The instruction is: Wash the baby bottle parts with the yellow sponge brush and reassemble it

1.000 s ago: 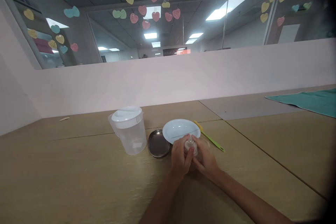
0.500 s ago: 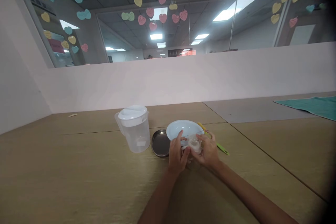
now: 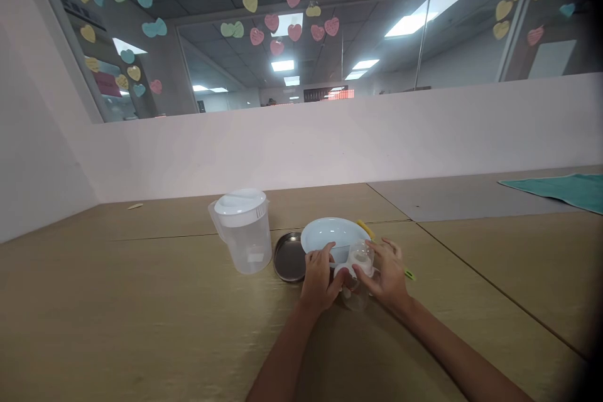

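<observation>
My left hand (image 3: 320, 279) and right hand (image 3: 385, 279) hold the clear bottle (image 3: 360, 264) with bent fingers (image 3: 389, 248), but a slip on the smooth plastic could drop it on the white dish (image 3: 327, 232).

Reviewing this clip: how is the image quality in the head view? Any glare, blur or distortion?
In the head view, the ceiling light panel is blown out, the wide lens bows the low white wall, the right edge fades into dark vignette, and the clear bottle looks slightly soft.

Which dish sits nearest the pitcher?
The dark metal dish, next to the lidded plastic pitcher; the pale blue plate lies farther right.
</observation>
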Demonstrator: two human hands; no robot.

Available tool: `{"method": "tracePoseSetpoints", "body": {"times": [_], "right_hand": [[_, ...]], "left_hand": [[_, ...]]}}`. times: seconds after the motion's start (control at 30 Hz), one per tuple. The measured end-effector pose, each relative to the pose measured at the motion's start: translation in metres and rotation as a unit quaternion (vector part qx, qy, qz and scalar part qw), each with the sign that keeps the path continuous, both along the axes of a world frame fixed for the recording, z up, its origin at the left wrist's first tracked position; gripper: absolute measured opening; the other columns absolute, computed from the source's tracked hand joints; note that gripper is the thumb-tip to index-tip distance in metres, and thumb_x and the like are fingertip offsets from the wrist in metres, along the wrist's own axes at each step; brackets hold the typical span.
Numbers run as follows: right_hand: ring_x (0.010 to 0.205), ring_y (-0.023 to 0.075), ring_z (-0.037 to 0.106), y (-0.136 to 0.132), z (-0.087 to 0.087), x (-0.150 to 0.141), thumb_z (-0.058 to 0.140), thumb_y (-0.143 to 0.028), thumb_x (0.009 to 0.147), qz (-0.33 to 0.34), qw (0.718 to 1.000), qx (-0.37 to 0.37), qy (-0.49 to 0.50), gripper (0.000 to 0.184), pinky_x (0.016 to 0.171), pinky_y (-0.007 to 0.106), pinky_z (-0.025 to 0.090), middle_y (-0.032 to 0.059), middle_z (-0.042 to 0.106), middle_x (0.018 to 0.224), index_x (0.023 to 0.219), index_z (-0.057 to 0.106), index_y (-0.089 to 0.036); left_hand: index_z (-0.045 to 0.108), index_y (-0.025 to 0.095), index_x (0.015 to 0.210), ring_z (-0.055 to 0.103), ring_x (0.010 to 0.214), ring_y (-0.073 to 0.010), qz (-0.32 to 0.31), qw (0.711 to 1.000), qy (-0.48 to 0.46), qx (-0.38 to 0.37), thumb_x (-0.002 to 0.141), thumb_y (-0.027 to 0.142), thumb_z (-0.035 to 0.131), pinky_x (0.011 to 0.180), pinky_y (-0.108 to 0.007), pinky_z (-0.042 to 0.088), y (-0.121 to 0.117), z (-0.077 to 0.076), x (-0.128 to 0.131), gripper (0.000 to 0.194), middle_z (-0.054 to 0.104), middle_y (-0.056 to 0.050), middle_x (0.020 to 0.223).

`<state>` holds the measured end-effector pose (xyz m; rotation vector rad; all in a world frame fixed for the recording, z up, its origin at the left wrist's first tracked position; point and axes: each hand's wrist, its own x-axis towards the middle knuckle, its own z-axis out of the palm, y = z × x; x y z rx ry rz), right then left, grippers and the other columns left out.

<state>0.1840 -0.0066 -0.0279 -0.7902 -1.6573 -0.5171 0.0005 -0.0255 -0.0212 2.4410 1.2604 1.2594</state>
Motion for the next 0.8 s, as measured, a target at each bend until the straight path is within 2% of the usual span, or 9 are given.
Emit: {"method": "tracePoseSetpoints", "body": {"times": [0.1,0.2,0.37,0.5,0.63,0.8], "right_hand": [[0.083,0.0231,0.059,-0.002,0.001,0.000,0.065,-0.035,0.071,0.019,1.000,-0.008,-0.003,0.049,0.091,0.050,0.038,0.0074,0.063,0.091,0.113,0.046,-0.018],[0.085,0.0236,0.058,-0.006,0.000,0.000,0.062,-0.033,0.072,0.056,0.998,-0.017,-0.016,0.049,0.087,0.048,0.041,0.0084,0.061,0.094,0.116,0.045,-0.019],[0.094,0.0248,0.056,-0.014,-0.002,-0.003,0.055,-0.033,0.076,0.133,0.987,-0.090,-0.006,0.057,0.078,0.040,0.048,0.0119,0.056,0.106,0.127,0.037,-0.017],[0.091,0.0229,0.057,-0.017,0.000,-0.002,0.057,-0.032,0.076,0.158,0.979,-0.126,0.001,0.052,0.076,0.036,0.049,0.0103,0.057,0.103,0.124,0.041,-0.018],[0.091,0.0226,0.058,-0.016,0.002,-0.001,0.058,-0.033,0.077,0.143,0.982,-0.125,0.019,0.046,0.075,0.035,0.049,0.0101,0.058,0.103,0.118,0.045,-0.019],[0.082,0.0193,0.059,-0.017,0.001,-0.001,0.059,-0.036,0.078,0.151,0.969,-0.178,0.077,0.038,0.071,0.031,0.048,0.0063,0.061,0.094,0.111,0.050,-0.021]], "left_hand": [[0.034,0.017,0.130,0.049,0.092,-0.0205,-0.009,1.000,-0.004,0.012,0.089,0.039,0.041,0.090,-0.041,0.034,-0.004,0.002,0.001,0.047,0.055,-0.007,0.098],[0.034,0.017,0.130,0.048,0.097,-0.0222,-0.045,0.998,-0.017,0.050,0.086,0.034,0.044,0.089,-0.041,0.035,-0.008,0.001,0.005,0.049,0.053,-0.009,0.107],[0.022,0.014,0.137,0.048,0.100,-0.0263,-0.098,0.987,-0.025,0.127,0.074,0.033,0.050,0.089,-0.045,0.038,-0.008,-0.006,0.013,0.071,0.051,-0.013,0.112],[0.017,0.014,0.138,0.050,0.101,-0.0269,-0.082,0.987,-0.005,0.137,0.066,0.035,0.060,0.089,-0.045,0.042,-0.005,-0.010,0.017,0.086,0.051,-0.013,0.113],[0.013,0.015,0.139,0.051,0.104,-0.0262,-0.072,0.989,0.005,0.127,0.064,0.036,0.066,0.090,-0.044,0.044,-0.003,-0.013,0.020,0.094,0.051,-0.014,0.116],[0.011,0.013,0.140,0.053,0.106,-0.0268,-0.068,0.986,0.005,0.153,0.064,0.039,0.068,0.088,-0.042,0.048,-0.003,-0.016,0.024,0.099,0.052,-0.015,0.118]]}}
